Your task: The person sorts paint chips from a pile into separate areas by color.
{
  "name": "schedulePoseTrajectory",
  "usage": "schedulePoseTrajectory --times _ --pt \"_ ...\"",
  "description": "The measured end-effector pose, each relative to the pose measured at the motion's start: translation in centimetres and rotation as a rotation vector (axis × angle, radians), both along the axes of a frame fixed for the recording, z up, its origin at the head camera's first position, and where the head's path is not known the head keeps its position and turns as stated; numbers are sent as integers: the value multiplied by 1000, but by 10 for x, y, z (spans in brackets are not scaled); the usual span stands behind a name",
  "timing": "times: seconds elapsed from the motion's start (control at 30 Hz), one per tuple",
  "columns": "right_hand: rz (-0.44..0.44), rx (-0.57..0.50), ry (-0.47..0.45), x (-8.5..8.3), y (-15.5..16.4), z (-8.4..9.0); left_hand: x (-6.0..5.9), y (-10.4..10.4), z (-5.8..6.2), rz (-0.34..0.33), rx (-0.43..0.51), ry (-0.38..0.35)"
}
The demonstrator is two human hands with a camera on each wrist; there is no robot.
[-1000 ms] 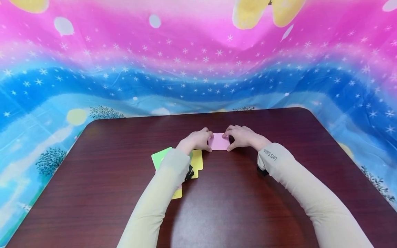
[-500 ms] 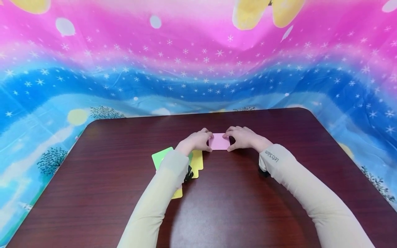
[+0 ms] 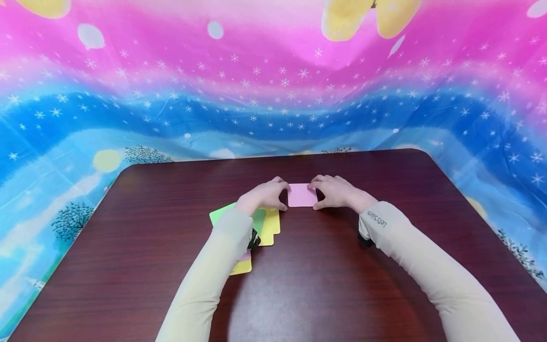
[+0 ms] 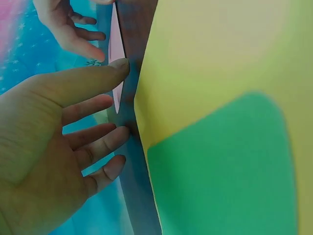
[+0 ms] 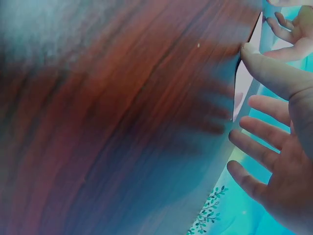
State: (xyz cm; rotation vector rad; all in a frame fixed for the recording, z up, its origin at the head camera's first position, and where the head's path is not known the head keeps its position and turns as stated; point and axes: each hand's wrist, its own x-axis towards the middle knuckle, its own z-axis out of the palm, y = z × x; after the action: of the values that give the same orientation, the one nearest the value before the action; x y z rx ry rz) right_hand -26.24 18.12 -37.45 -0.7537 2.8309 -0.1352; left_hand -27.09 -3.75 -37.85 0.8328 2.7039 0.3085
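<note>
A pink card (image 3: 301, 195) lies on the dark wooden table between the two hands. My right hand (image 3: 336, 194) holds its right end, the thumb at the near corner and the index finger over the far one. My left hand (image 3: 263, 194) is beside the left end, thumb and fingers spread and curved, a thin gap from the card in the head view. In the left wrist view, the left thumb overlaps the pink card (image 4: 115, 54) with the other fingers spread. The right wrist view shows the right thumb at the card's near edge (image 5: 243, 81).
Green cards (image 3: 258, 219) and yellow cards (image 3: 271, 228) overlap in a loose spread under my left forearm. Another yellow card (image 3: 241, 267) sticks out nearer me, with a pink strip above it. A patterned cloth (image 3: 273, 85) hangs behind the table (image 3: 325, 294).
My left hand has shifted slightly left, away from the pink card's end, showing more of the green and yellow cards. The right hand and the pink card have hardly moved.
</note>
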Motion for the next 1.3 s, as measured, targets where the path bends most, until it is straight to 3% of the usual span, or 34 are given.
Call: schedulePoseTrajectory --times 0.47,0.87,1.3 --pt "27 8 49 11 -6 3 9 -23 7 -19 12 40" --pt "44 18 137 21 -20 4 19 -47 15 2 -4 46" --pt "33 4 111 34 -41 4 30 -68 19 9 -17 39"
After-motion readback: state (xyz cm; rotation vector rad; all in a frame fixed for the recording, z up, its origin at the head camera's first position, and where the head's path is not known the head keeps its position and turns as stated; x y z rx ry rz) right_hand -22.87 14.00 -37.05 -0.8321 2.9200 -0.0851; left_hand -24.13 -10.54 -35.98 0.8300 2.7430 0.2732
